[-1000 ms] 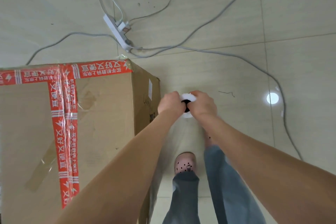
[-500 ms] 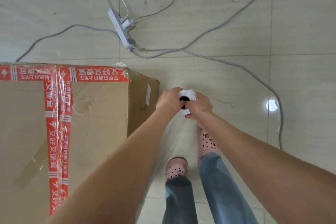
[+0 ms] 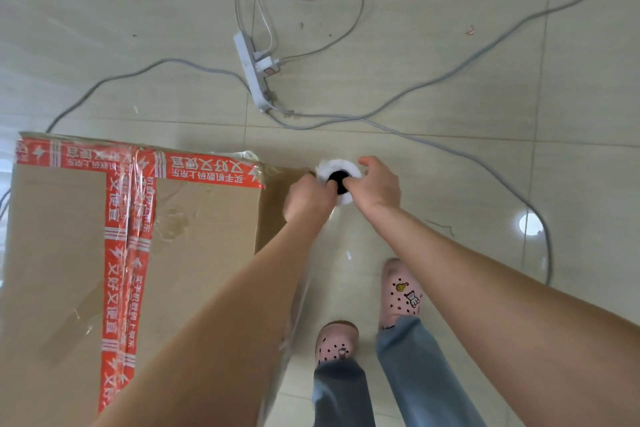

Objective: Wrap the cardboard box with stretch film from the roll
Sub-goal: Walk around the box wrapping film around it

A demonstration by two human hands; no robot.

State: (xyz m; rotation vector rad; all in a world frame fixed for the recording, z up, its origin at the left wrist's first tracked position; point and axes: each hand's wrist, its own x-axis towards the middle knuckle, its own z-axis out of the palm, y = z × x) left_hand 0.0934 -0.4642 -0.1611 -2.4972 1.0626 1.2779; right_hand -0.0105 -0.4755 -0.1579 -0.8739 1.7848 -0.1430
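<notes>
A large cardboard box (image 3: 194, 253) with red printed tape across its top fills the left side of the head view. Seen end-on beside the box's far right corner is the white stretch film roll (image 3: 335, 168), its dark core hole facing me. My left hand (image 3: 308, 199) grips the roll's left side and my right hand (image 3: 375, 185) grips its right side, fingers at the core. A clear sheet of film (image 3: 311, 288) stretches from the roll back down along the box's right side.
A white power strip (image 3: 252, 74) with plugs lies on the tiled floor beyond the box. Grey cables (image 3: 450, 149) trail from it to the right and left. My feet in pink clogs (image 3: 401, 291) stand right of the box.
Both hands have carried the roll forward along the box's right side to its far corner. My feet have stepped forward and the box appears farther left in view.
</notes>
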